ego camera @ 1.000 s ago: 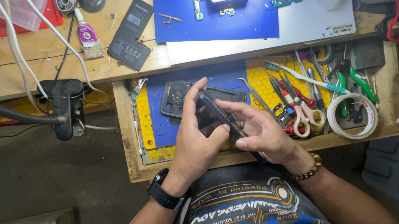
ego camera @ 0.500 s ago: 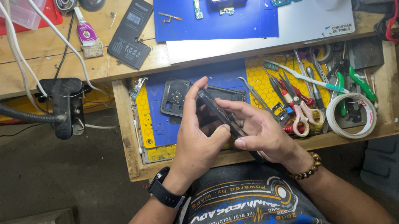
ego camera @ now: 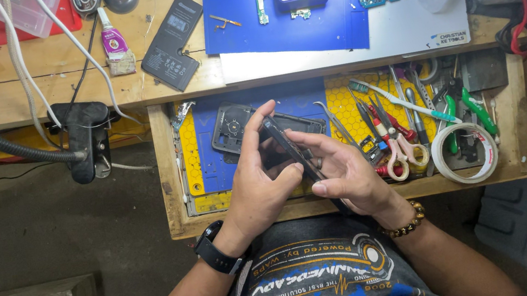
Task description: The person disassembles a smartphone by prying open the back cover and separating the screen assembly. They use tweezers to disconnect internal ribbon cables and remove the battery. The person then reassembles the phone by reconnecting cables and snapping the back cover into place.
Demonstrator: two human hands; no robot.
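Both my hands hold a dark phone (ego camera: 285, 145) tilted on edge above an open wooden drawer (ego camera: 172, 181). My left hand (ego camera: 258, 183), with a black watch on the wrist, grips its left side, fingers reaching over the top end. My right hand (ego camera: 346, 171), with a bead bracelet, supports the lower right edge, thumb and fingers along the side. Under the phone, a black phone frame (ego camera: 233, 126) lies on a blue and yellow mat (ego camera: 211, 169) in the drawer.
The drawer's right half holds tweezers, screwdrivers, scissors (ego camera: 404, 149) and a tape roll (ego camera: 465, 152). On the wooden bench above lie a black battery (ego camera: 172, 42), a glue tube (ego camera: 115, 48), a blue mat (ego camera: 285, 7) with a small white fan, circuit boards, and cables at left.
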